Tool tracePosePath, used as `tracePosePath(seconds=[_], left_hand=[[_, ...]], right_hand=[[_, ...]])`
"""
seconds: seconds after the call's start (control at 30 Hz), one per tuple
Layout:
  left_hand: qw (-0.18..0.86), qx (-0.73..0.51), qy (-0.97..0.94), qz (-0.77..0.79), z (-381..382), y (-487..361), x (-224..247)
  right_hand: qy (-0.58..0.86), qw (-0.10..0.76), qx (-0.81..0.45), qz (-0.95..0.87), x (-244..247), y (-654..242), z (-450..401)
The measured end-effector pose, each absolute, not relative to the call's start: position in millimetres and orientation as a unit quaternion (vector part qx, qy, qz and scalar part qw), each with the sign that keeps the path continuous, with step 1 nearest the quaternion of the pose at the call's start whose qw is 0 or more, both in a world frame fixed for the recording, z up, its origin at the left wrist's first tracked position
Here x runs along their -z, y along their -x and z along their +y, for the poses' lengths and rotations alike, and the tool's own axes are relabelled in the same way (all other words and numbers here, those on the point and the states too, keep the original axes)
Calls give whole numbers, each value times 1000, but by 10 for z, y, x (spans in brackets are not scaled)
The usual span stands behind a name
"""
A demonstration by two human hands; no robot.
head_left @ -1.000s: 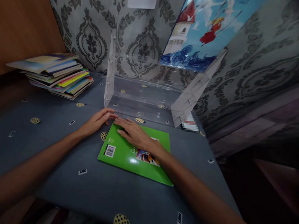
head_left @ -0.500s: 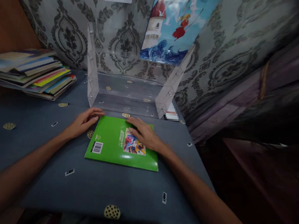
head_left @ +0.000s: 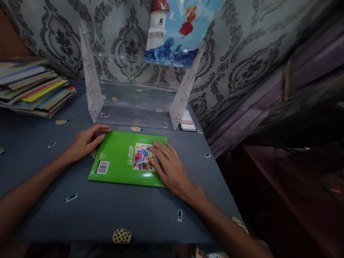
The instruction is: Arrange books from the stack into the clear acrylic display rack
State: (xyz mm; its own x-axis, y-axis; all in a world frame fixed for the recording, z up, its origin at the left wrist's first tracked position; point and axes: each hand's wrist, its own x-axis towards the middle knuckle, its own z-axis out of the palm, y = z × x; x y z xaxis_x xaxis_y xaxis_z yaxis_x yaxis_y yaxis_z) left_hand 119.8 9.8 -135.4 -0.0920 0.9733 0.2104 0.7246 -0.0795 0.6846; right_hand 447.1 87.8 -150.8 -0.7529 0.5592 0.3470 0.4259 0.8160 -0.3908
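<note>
A green book (head_left: 119, 156) lies flat on the blue-grey table, its barcode at the lower left and a colourful picture right of its middle. My left hand (head_left: 87, 141) rests at the book's upper left edge, fingertips at the corner, thumb apart from the fingers. Over the right part of the book lies my right hand (head_left: 171, 169), its fingers spread across the edge of the picture and the book's right side. Neither hand is wrapped round anything.
Behind the book stands a clear tiered rack (head_left: 94, 95). A pile of books and magazines (head_left: 29, 88) is at the far left. A small white item (head_left: 188, 121) sits by the rack's right side. A castle poster (head_left: 177, 26) hangs above. The table (head_left: 99, 214) ends near the bottom.
My right hand has slid toward the book's right edge, uncovering more of its top. My left hand stays at the left edge. The view has shifted a little to the right.
</note>
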Motion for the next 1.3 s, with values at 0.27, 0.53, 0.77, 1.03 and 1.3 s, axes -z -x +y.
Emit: tracePosePath(seconds=[0.27,0.53,0.77,1.03,1.3], left_hand=[[149,-306,-665,665,128,-1192,1306],[17,-131,-822,554,-103,-1675,1229],[-48,-44,-845,531,-233,-2059,1505],[-159,-45,-869,467,-445,-2044,1611],[-127,-164,-874,440,-617,-2119,1186]], right_hand=[[318,175,-132,-922,1555,-4459,1302],[379,191,-78,-902,1532,-4301,1603],[401,186,-99,-892,1499,-4317,1579],[412,159,-109,-891,1438,-4358,1515],[361,237,-250,-866,1465,-4526,1473]])
